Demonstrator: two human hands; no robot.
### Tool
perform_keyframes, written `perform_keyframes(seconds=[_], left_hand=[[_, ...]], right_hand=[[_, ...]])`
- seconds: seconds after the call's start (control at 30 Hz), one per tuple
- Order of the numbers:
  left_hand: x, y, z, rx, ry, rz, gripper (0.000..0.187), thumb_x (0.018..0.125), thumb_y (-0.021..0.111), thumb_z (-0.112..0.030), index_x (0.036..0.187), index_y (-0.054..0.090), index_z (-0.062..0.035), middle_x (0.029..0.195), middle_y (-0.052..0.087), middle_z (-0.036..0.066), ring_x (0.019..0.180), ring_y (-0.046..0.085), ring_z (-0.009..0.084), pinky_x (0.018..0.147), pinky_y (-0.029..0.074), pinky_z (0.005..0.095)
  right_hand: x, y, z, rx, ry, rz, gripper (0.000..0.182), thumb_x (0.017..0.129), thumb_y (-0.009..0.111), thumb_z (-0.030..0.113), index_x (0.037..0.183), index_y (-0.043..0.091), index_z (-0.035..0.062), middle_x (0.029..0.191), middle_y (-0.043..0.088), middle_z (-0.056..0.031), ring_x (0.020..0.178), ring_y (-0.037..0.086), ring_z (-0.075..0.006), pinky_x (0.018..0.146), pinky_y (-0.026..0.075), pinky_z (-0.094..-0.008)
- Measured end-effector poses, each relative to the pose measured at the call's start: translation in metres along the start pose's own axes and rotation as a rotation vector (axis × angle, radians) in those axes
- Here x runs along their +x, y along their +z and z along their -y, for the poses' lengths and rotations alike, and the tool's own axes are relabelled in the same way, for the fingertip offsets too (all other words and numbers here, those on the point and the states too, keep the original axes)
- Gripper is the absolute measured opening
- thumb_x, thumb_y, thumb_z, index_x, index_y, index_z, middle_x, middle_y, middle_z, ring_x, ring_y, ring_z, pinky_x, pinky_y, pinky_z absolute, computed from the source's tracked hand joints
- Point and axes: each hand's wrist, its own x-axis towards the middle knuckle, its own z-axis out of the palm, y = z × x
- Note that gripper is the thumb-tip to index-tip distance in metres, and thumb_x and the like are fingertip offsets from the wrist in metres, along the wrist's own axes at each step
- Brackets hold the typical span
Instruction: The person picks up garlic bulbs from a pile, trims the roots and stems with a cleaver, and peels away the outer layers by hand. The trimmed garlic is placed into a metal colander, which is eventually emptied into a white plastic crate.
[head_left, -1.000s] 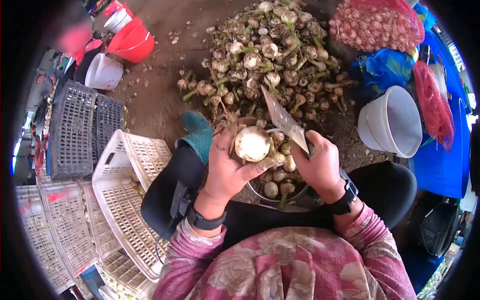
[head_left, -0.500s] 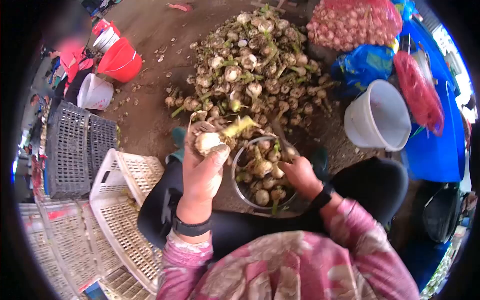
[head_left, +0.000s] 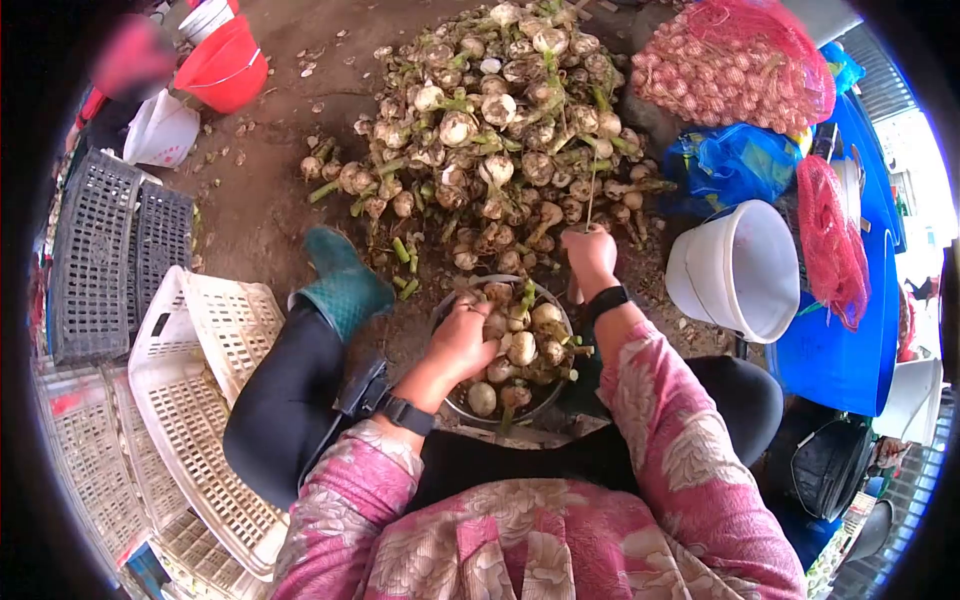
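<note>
A round metal bowl point(head_left: 562, 402) full of garlic bulbs point(head_left: 521, 348) with short stalks stands on the ground between my legs. My left hand point(head_left: 460, 338) is over the bowl's left side, fingers curled down among the bulbs; whatever they hold is hidden. Just beyond the rim at the right, my right hand point(head_left: 590, 254) is closed round the handle of a knife point(head_left: 593, 185). Its thin blade points away from me, seen nearly edge-on. Ahead lies a large heap of garlic point(head_left: 500, 130), soil-stained, with green stalks. A few cut stalk pieces point(head_left: 404, 252) lie left of the bowl.
To my right are a white bucket point(head_left: 700, 265), a blue plastic bag point(head_left: 735, 165), a net sack of bulbs point(head_left: 725, 75) and a blue tub point(head_left: 840, 350). White crates point(head_left: 200, 420), a black crate point(head_left: 95, 260) and a red bucket point(head_left: 222, 68) stand left. Another person is at far left.
My left hand has lowered from beside the bowl, where it held up a stalked garlic bulb, to the bulbs inside. My right hand has moved forward with the knife, away from the bowl's middle.
</note>
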Motion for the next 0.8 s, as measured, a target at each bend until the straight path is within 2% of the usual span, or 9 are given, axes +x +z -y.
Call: perform_keyframes(seconds=[0.17,0.37,0.47,0.57,0.6,0.67,0.7,0.77,0.8], left_hand=[[0.009,-0.002,0.003,0.019,-0.134,0.075,0.059,0.067,0.064,-0.016,0.121,0.04,-0.0091,0.111,0.046,0.027,0.098,0.05,0.0398,0.083,0.043,0.0415],[0.027,0.0,0.005,-0.051,-0.107,0.032,0.058,0.068,0.065,-0.019,0.118,0.041,-0.0028,0.108,0.046,0.026,0.097,0.049,0.0405,0.081,0.043,0.0412],[0.032,0.006,0.009,-0.023,0.046,-0.018,0.057,0.067,0.064,-0.016,0.119,0.043,-0.0077,0.107,0.048,0.025,0.095,0.051,0.0397,0.082,0.043,0.0423],[0.04,0.0,0.009,-0.014,-0.07,-0.163,0.04,0.069,0.063,-0.015,0.106,0.052,-0.0057,0.1,0.054,0.021,0.089,0.055,0.0346,0.078,0.045,0.0385],[0.042,-0.002,0.008,-0.017,-0.111,-0.224,0.037,0.07,0.063,-0.015,0.104,0.053,-0.005,0.098,0.055,0.02,0.087,0.056,0.0328,0.077,0.045,0.0371],[0.045,-0.026,0.005,-0.204,-0.071,-0.343,0.035,0.075,0.061,-0.017,0.105,0.053,-0.0019,0.098,0.059,0.018,0.083,0.06,0.0276,0.072,0.048,0.0346],[0.05,-0.02,0.016,-0.594,-0.232,-0.338,0.027,0.078,0.061,-0.014,0.101,0.055,-0.0024,0.088,0.059,0.004,0.08,0.056,0.018,0.074,0.046,0.0314],[0.048,-0.033,0.004,-0.935,-0.245,-0.355,0.04,0.077,0.063,-0.022,0.109,0.052,0.0001,0.1,0.059,0.009,0.092,0.055,0.0156,0.083,0.042,0.0271],[0.043,-0.044,-0.013,-1.096,-0.202,-0.374,0.044,0.078,0.062,-0.024,0.112,0.049,0.0013,0.104,0.057,0.008,0.096,0.053,0.0148,0.086,0.039,0.0266]], right_hand=[[0.014,0.031,0.001,-0.169,0.046,0.148,0.033,0.071,0.059,0.022,0.09,0.055,-0.0043,0.086,0.061,-0.0218,0.079,0.058,-0.0356,0.068,0.046,-0.0393],[0.037,0.08,-0.017,-0.262,-0.025,0.047,0.041,0.071,0.063,0.026,0.091,0.053,-0.0079,0.084,0.059,-0.0238,0.083,0.057,-0.0361,0.072,0.046,-0.0383],[0.038,0.09,-0.02,-0.328,-0.037,0.0,0.04,0.072,0.06,0.027,0.091,0.053,-0.0071,0.085,0.06,-0.0231,0.082,0.058,-0.0358,0.073,0.047,-0.038],[0.054,0.091,-0.03,-0.397,-0.147,0.097,0.039,0.072,0.058,0.028,0.09,0.054,-0.006,0.085,0.061,-0.0214,0.079,0.058,-0.0354,0.071,0.047,-0.0379],[0.05,0.086,-0.034,-0.258,-0.044,0.065,0.037,0.071,0.059,0.027,0.089,0.055,-0.0047,0.083,0.061,-0.0194,0.076,0.059,-0.034,0.068,0.048,-0.0368],[0.027,0.059,-0.013,0.031,0.114,0.045,0.029,0.066,0.06,0.021,0.085,0.056,-0.001,0.073,0.062,-0.0132,0.066,0.061,-0.0258,0.06,0.048,-0.0317],[0.013,0.042,0.001,0.101,0.105,0.101,0.028,0.066,0.06,0.019,0.086,0.056,-0.0006,0.071,0.062,-0.0117,0.063,0.061,-0.0227,0.058,0.047,-0.0303],[-0.028,0.006,0.039,0.4,0.125,0.286,0.026,0.065,0.061,0.015,0.087,0.057,0.0004,0.068,0.06,-0.0084,0.056,0.058,-0.0162,0.056,0.046,-0.0295],[-0.044,-0.009,0.053,0.358,-0.03,0.36,0.026,0.067,0.065,0.01,0.089,0.057,0.0004,0.07,0.058,-0.002,0.058,0.052,-0.0093,0.053,0.044,-0.0241]])
